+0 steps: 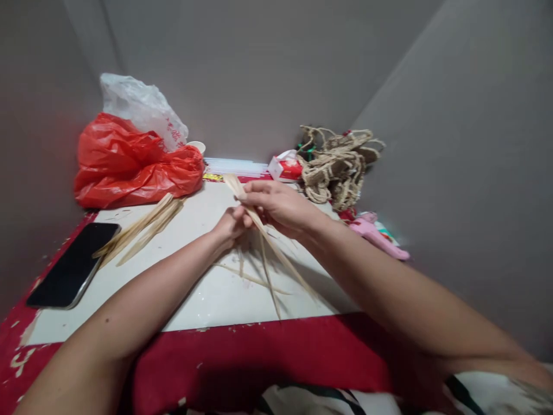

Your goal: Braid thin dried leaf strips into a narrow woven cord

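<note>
My right hand [280, 206] is closed in a pinch on a straw-coloured dried husk strip [288, 265], near its wide upper end. Just below and to its left, my left hand [235, 225] has its fingers curled closed around the lower part of the same bundle. Several thin strands hang from between the two hands toward the white board [203, 300]. The exact grip of the left fingertips is partly hidden behind the right hand. More dried husk strips [149, 230] lie to the left, their near ends overlapping a black phone [73, 265].
A red plastic bag [133, 164] and a clear bag [142, 106] stand at the back left, beside a paper cup [197, 146]. At the back right are a tissue pack [286, 167], coiled braided cord [339, 167] and a pink object [378, 235]. Grey walls [268, 75] enclose the table.
</note>
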`<action>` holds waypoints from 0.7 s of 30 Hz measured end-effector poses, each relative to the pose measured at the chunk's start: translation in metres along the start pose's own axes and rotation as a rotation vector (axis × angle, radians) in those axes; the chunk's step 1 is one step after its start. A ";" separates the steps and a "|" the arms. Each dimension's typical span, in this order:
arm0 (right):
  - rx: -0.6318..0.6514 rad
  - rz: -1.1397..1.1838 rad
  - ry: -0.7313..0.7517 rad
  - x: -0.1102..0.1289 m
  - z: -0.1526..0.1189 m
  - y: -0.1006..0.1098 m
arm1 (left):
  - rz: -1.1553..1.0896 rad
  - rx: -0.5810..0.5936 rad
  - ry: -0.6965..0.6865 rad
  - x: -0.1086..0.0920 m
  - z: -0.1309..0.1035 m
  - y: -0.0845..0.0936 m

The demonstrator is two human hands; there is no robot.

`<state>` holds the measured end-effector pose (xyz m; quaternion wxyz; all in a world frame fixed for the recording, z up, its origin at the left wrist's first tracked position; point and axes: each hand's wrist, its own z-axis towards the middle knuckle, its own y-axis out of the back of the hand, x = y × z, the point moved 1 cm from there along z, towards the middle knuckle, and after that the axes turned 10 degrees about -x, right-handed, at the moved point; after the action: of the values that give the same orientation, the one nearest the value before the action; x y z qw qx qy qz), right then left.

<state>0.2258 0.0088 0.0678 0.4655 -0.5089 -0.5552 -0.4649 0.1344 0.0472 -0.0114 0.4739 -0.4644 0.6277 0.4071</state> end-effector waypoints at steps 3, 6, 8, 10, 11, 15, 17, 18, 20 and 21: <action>-0.205 -0.098 0.030 -0.028 -0.027 0.040 | 0.002 0.073 0.057 0.003 0.005 -0.009; -0.243 -0.253 0.077 -0.051 -0.046 0.052 | -0.059 0.078 0.066 0.002 0.008 -0.012; -0.198 -0.302 0.043 -0.061 -0.051 0.049 | -0.078 0.058 0.062 0.000 0.007 -0.012; -0.174 -0.310 -0.010 -0.066 -0.051 0.043 | -0.079 0.034 0.058 -0.002 0.005 -0.013; -0.184 -0.320 -0.017 -0.068 -0.049 0.040 | -0.078 0.023 0.053 -0.002 0.004 -0.014; -0.283 -0.467 0.065 -0.073 -0.036 0.032 | -0.049 -0.030 0.004 -0.001 0.001 -0.016; -0.319 -0.507 0.087 -0.076 -0.032 0.028 | -0.012 -0.059 -0.036 0.000 0.001 -0.017; -0.331 -0.498 0.088 -0.078 -0.031 0.026 | 0.009 -0.073 -0.065 0.001 0.001 -0.017; -0.340 -0.428 0.090 -0.080 -0.030 0.022 | 0.053 -0.113 -0.146 0.003 0.001 -0.018; -0.339 -0.379 0.095 -0.081 -0.031 0.021 | 0.080 -0.132 -0.193 0.004 0.002 -0.017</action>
<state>0.2518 -0.0314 -0.0071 0.3039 -0.4442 -0.5322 -0.6536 0.1514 0.0444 -0.0165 0.4839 -0.4279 0.5692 0.5087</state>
